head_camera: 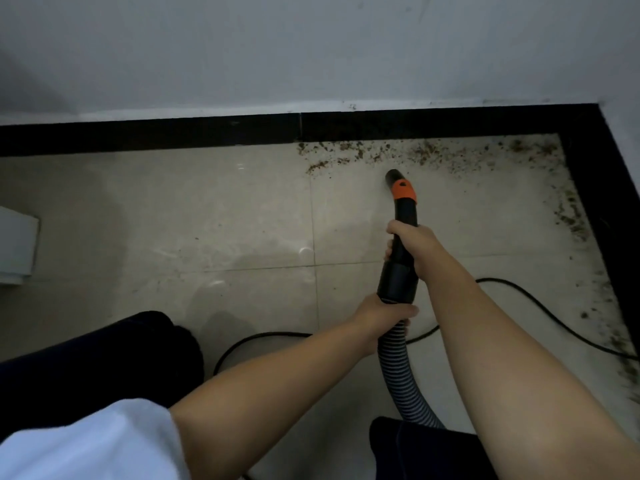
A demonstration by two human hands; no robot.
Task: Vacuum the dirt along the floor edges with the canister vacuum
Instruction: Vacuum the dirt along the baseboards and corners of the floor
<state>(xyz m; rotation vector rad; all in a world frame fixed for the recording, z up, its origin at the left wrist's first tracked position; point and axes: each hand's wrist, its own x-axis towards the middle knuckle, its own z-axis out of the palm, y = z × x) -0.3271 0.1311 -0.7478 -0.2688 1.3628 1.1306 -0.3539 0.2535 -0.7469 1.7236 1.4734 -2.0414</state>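
In the corner of a tiled floor (207, 216), where a black skirting band (149, 135) runs below a pale wall (277, 46) and turns down the right side: brown dirt (391, 152), scattered along the far edge from mid-frame to the corner and thinner down the right edge. Vacuum wand (403, 237), black with an orange collar (403, 190); its open tip sits just beside the nearest crumbs, short of the skirting. Right hand (412, 247), fingers curled round the black wand below the collar. Left hand (384, 311), fingers wrapped round the joint where the wand meets the ribbed hose (398, 372), which curves down toward the bottom of the frame. Black power cord (540, 306), lying on the tiles behind the arms, reaching the right edge. Dark trouser leg (104, 358) at lower left; white sleeve (86, 445) at the bottom left corner. White object (15, 247), partly cut off at the left edge, kind not discernible.
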